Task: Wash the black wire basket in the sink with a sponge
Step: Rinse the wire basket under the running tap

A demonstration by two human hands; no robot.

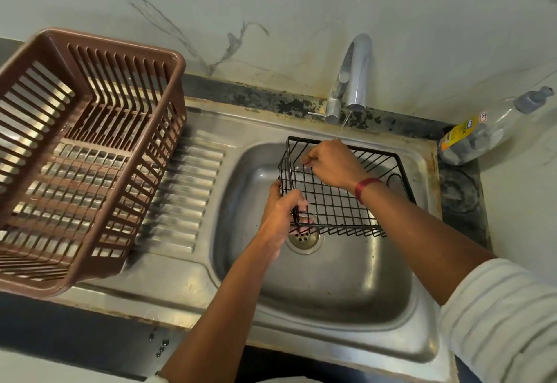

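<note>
The black wire basket point(331, 201) is held tilted over the steel sink point(316, 277), above the drain point(303, 238). My left hand point(281, 210) grips its near left corner, fingers curled round the wires. My right hand point(333, 164) reaches into the basket with its fingers bent against the wires at the far left side; whether it holds anything is hidden. A thin stream of water runs from the tap point(355, 75) onto my right hand. No sponge shows in view.
A large brown plastic dish basket point(87, 153) sits on the ribbed drainboard point(187, 195) to the left. A clear dish-soap bottle point(482, 132) lies on the counter at the right, against the marble wall. The dark counter edge runs along the front.
</note>
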